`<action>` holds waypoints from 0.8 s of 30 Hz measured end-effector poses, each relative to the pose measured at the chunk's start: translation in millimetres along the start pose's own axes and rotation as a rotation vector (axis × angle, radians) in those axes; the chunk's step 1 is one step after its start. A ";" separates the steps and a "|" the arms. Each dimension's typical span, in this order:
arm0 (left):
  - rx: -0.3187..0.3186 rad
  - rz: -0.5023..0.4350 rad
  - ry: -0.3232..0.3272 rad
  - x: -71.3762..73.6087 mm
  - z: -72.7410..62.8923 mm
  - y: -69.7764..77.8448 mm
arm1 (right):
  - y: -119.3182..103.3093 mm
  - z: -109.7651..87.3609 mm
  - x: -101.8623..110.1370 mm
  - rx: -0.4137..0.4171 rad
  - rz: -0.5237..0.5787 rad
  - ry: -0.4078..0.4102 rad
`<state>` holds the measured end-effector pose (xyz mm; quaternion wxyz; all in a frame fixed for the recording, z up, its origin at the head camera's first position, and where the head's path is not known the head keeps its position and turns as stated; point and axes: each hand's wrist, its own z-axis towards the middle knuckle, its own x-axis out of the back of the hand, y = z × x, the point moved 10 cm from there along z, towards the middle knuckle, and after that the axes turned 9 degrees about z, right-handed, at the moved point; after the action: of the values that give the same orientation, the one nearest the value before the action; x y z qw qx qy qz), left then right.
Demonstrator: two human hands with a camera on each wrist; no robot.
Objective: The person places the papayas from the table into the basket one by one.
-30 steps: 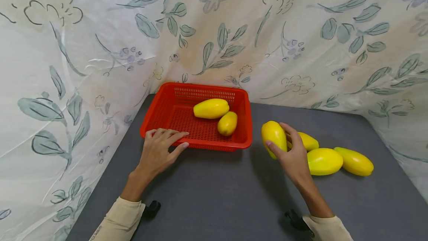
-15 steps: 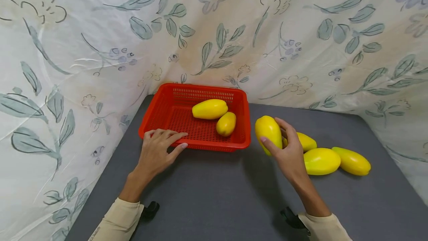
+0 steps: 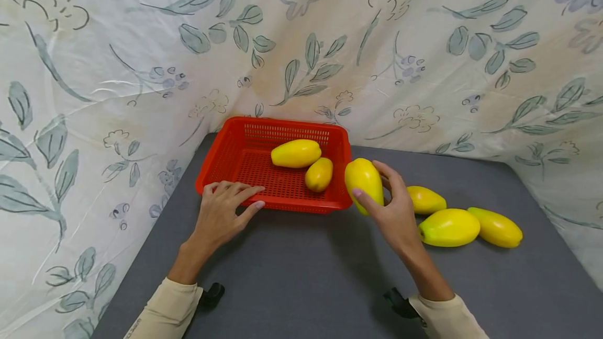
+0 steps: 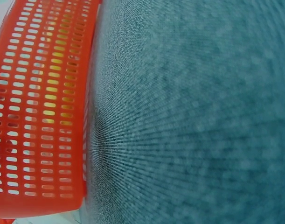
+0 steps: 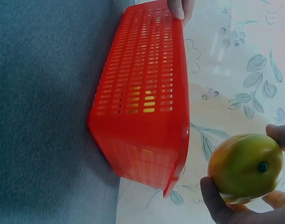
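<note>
A yellow papaya [image 3: 365,184] is held up in my right hand [image 3: 393,208], just off the right end of the red plastic basket [image 3: 275,204]. Thumb and fingers grip its sides; the right wrist view shows the greenish end of the papaya [image 5: 247,165] with a dark round stem spot. My left hand [image 3: 223,213] holds the basket's near rim toward its left corner, fingers over the rim and thumb on the outer side. Inside the basket lie two more papayas, a longer one [image 3: 296,154] behind and another [image 3: 319,174] by the right wall.
Three papayas lie grouped on the grey table [image 3: 292,276] to the right: one at the back [image 3: 425,200], one in front [image 3: 449,227], one farthest right [image 3: 495,227]. A flowered cloth [image 3: 301,41] hangs behind the table and along its left side.
My right hand has carried the papaya leftward and slightly up, from beside the group to the basket's right edge. The left hand stays at the rim.
</note>
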<state>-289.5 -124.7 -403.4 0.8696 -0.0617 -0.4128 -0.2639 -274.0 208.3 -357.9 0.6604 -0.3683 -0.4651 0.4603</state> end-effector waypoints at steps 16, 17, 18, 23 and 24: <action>0.018 0.016 -0.010 -3.5 -1.8 3.3 | 5.2 7.5 -20.9 -0.057 0.018 -0.054; 0.019 0.017 -0.012 -3.9 -1.9 3.5 | 5.7 7.1 -21.3 -0.058 0.021 -0.056; 0.020 0.018 -0.013 -4.1 -2.2 3.7 | 6.1 6.4 -21.6 -0.059 0.022 -0.057; 0.018 0.022 -0.006 -3.6 -2.5 4.8 | 10.1 3.2 -18.9 -0.063 0.024 -0.054; 0.017 0.022 -0.005 -3.5 -2.6 5.0 | 10.9 2.4 -17.9 -0.059 0.024 -0.054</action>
<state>-287.0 -119.8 -407.2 0.8720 -0.0596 -0.4163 -0.2505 -281.8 194.8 -372.1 0.6310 -0.3808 -0.4916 0.4638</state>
